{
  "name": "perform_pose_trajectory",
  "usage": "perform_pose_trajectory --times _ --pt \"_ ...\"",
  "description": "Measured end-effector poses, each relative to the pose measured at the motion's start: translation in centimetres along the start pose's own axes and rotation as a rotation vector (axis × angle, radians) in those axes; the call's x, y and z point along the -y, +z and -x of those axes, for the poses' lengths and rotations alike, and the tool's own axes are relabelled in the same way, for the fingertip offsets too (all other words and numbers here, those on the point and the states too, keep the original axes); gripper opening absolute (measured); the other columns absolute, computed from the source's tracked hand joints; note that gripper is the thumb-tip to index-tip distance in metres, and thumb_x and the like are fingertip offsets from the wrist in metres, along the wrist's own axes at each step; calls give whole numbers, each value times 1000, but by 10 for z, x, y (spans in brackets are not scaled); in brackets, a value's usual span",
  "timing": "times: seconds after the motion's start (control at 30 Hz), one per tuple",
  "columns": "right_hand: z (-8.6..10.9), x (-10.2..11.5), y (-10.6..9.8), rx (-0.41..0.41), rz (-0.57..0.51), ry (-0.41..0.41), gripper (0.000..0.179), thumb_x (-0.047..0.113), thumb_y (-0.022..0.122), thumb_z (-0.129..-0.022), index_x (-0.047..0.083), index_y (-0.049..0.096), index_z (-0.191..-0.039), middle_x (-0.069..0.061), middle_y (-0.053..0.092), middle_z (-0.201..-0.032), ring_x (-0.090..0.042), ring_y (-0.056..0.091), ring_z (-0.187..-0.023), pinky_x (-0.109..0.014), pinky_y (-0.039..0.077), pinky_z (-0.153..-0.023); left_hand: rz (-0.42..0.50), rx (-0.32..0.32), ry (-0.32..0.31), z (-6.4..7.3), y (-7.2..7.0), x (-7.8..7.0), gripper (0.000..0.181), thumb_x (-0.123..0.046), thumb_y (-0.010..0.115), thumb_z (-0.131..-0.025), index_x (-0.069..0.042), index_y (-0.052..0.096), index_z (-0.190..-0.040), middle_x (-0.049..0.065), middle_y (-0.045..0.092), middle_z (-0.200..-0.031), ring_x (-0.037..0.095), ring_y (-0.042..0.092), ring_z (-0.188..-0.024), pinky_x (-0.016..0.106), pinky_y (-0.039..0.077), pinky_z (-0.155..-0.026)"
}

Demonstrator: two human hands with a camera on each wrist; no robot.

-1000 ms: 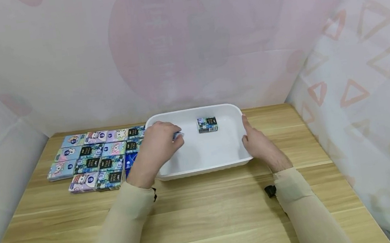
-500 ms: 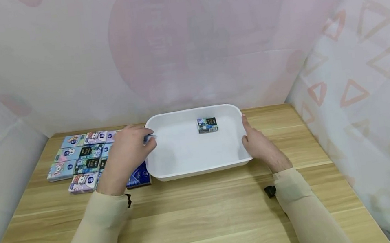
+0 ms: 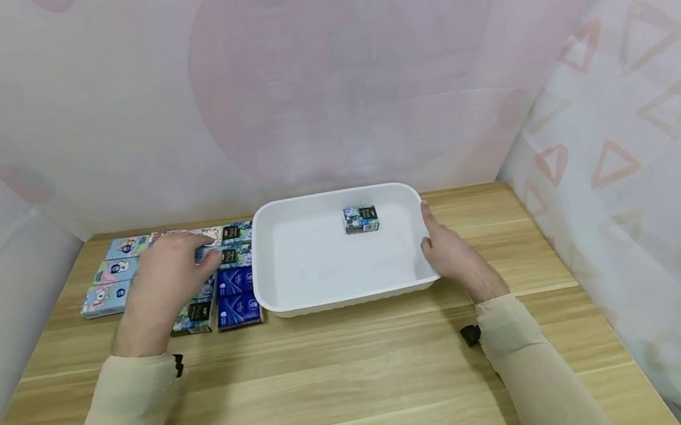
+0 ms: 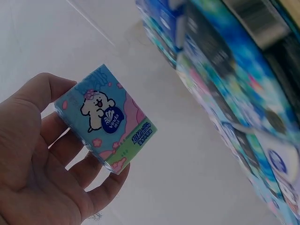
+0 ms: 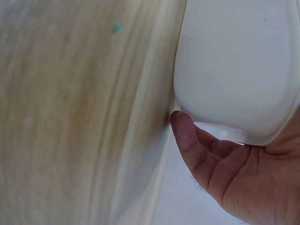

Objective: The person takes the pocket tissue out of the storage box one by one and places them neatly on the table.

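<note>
My left hand is over the rows of tissue packs at the left in the head view. In the left wrist view, its thumb and fingers hold a light blue and pink tissue pack with a white cartoon dog on it; the hand hides this pack in the head view. My right hand grips the right end of a white plastic tray, its index finger along the outside of the rim. One dark floral tissue pack lies in the tray, toward the back.
Several tissue packs lie in rows left of the tray, among them blue packs close to its left wall and light blue packs farther left. The wooden table meets a pale cloth backdrop behind.
My left hand has moved left from over the tray to over the rows with the tissue pack in it, uncovering the blue packs. My right hand and the tray stay nearly in place.
</note>
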State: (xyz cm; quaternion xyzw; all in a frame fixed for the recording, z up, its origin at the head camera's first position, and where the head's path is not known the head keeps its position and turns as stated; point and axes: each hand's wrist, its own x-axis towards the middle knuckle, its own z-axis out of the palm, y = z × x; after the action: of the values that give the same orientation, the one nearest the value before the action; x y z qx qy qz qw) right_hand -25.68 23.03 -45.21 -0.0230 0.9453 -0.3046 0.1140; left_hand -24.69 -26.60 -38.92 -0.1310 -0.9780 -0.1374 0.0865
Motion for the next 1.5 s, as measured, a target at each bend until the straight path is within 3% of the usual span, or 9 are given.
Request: perform_pose_trajectory --times 0.17,0.37,0.5,0.6,0.73,0.93,1.2,1.3,1.5 --pt "-2 0 1 3 -15 5 81 18 39 -124 12 -9 -188 -45 51 -171 -19 52 -58 -39 58 -64 -11 45 -56 12 -6 25 35 -22 71 -111 4 84 -131 33 84 -128 59 79 -119 80 62 -106" --pt "-3 1 1 9 -20 5 80 18 37 -124 12 -10 -188 -43 47 -176 -17 51 -57 -37 57 -63 -21 73 -106 26 -12 52 40 -24 71 -112 5 81 -138 38 80 -134 64 76 -120 81 60 -101" --pt "-3 2 1 9 -27 11 81 18 38 -124 14 -11 -188 -44 66 -150 -16 46 -54 -38 55 -59 -29 88 -141 36 -16 69 41 -26 70 -113 5 79 -138 40 77 -138 68 72 -124 85 58 -99" --pt "-2 3 1 4 -30 11 81 18 39 -124 14 -10 -188 -45 67 -147 -16 47 -55 -39 54 -59 -25 83 -161 42 -19 80 40 -25 71 -112 5 80 -137 41 76 -138 68 73 -120 85 59 -94" --pt "-2 4 1 -4 -25 9 80 18 40 -124 12 -7 -189 -46 56 -165 -19 52 -58 -39 55 -61 -8 65 -179 52 -23 93 39 -22 73 -111 8 79 -134 43 75 -136 67 74 -116 84 58 -95" --pt "-3 4 3 -4 -11 8 80 17 41 -124 11 -6 -189 -44 49 -174 -21 58 -61 -38 57 -64 -9 72 -210 65 -29 112 37 -23 72 -110 8 79 -131 43 77 -129 66 74 -107 82 56 -87" --pt "-3 4 2 -4 -19 4 81 17 40 -124 12 -8 -189 -46 64 -154 -16 47 -55 -37 53 -59 9 134 -271 81 -36 132 32 -23 77 -107 4 78 -124 44 74 -127 56 71 -102 71 57 -78" --pt "-3 4 3 -8 -10 9 80 17 41 -123 11 -6 -189 -46 58 -163 -20 55 -59 -37 55 -61 11 157 -302 83 -38 135 33 -23 81 -105 6 74 -117 42 72 -119 53 67 -98 67 56 -76" --pt "-2 4 2 -13 8 1 80 16 41 -123 9 -5 -189 -46 52 -169 -25 64 -67 -39 58 -68 8 217 -308 86 -36 143 34 -24 86 -101 3 64 -101 22 63 -92 38 57 -85 37 44 -65"
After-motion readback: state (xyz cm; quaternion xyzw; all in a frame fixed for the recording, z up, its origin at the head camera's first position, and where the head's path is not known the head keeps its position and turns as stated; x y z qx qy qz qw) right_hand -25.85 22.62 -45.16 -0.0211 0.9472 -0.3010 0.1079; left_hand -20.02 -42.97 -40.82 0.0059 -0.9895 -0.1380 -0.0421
